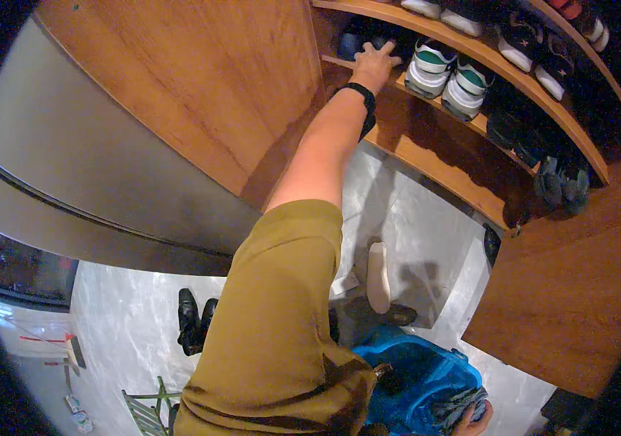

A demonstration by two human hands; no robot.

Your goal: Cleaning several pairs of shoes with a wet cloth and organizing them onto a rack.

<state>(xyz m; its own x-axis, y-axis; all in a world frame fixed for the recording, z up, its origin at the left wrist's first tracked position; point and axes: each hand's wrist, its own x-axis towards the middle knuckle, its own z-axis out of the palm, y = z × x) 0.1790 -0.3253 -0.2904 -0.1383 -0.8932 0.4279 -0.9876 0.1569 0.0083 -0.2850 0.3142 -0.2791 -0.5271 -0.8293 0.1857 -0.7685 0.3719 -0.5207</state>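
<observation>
My left hand [377,61], with a black band at its wrist, reaches into a wooden shoe cabinet. Its fingers are spread at a pair of dark shoes [349,46]; whether they touch them is unclear. White sneakers with green linings [430,68] stand just right of it on the same shelf. At the bottom right, my right hand [474,421] has its fingers around a bunched grey cloth [455,407] at the rim of an open blue bag [397,376]. Something small and dark lies inside the bag.
More shoes [514,49] fill the upper shelves. An open cabinet door [566,289] stands at right, a wooden panel [190,82] at left. On the floor are a pale insole [379,278], black shoes [187,321], a dark shoe [491,244] and a green slatted rack or stool [149,409].
</observation>
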